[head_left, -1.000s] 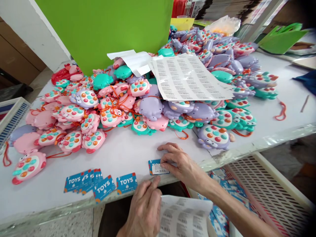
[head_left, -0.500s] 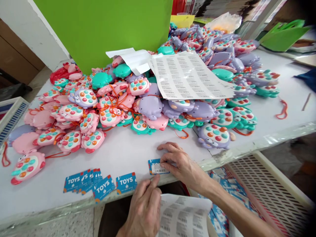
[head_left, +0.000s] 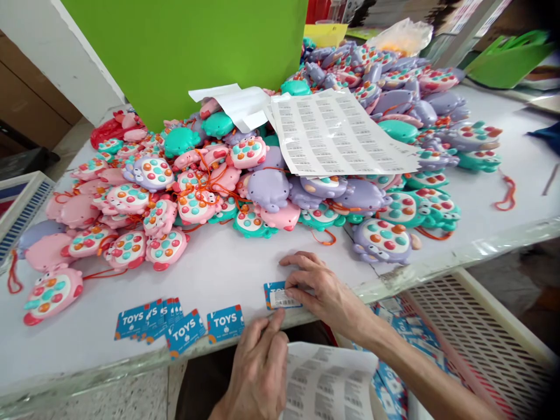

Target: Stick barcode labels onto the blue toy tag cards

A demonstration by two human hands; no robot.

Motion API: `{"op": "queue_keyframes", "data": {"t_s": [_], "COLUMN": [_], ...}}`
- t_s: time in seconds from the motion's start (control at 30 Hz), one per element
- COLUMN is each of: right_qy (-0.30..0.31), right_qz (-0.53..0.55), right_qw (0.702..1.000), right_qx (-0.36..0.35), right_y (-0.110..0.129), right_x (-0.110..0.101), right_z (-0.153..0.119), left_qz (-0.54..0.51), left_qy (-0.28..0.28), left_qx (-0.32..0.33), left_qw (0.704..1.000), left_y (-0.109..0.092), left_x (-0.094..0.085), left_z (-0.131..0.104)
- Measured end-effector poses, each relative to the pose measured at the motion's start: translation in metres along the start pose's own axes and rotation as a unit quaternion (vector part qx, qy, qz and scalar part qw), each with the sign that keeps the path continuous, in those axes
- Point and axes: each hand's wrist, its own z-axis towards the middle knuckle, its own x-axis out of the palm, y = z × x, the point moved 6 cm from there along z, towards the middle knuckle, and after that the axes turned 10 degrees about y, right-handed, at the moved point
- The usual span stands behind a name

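A blue TOYS card [head_left: 272,288] lies flat near the table's front edge with a white barcode sticker [head_left: 280,300] across its lower part. My right hand [head_left: 319,286] is on the card's right end, thumb and index finger closed at the sticker, other fingers curled above. Below it, my left hand [head_left: 258,367] grips the left side of a sheet of barcode stickers [head_left: 328,379] at the table edge. Its index fingertip reaches the card's lower edge. Left of my hands lie another TOYS card [head_left: 224,322] and a fanned group of cards [head_left: 151,319].
A large heap of pink, purple and green animal toys [head_left: 192,192] spans the table, with more sticker sheets [head_left: 336,134] on top. Behind stands a green panel [head_left: 188,52]. At lower right, a white crate [head_left: 481,332] sits beside many loose cards [head_left: 394,326].
The view has shifted very slightly. Both hands stay almost in the same place, at the card and on the sticker sheet.
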Motion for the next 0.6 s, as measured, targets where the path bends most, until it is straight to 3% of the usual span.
{"op": "queue_keyframes", "data": {"t_s": [0.4,0.6], "right_qy": [-0.015,-0.026], "right_qz": [-0.048,-0.052], "right_qw": [0.999,0.998], "right_qx": [0.009,0.028], "right_y": [0.0026,0.0018], "right_x": [0.0028,-0.0016], "right_z": [-0.0036,-0.0046], "left_qz": [0.026,0.038], "left_qy": [0.028,0.007], "left_qx": [-0.004,-0.002], "left_qw": [0.999,0.999], "left_y": [-0.0007,-0.0017], "left_x": [0.0079,0.0049], "left_z": [0.0039,0.0030]}}
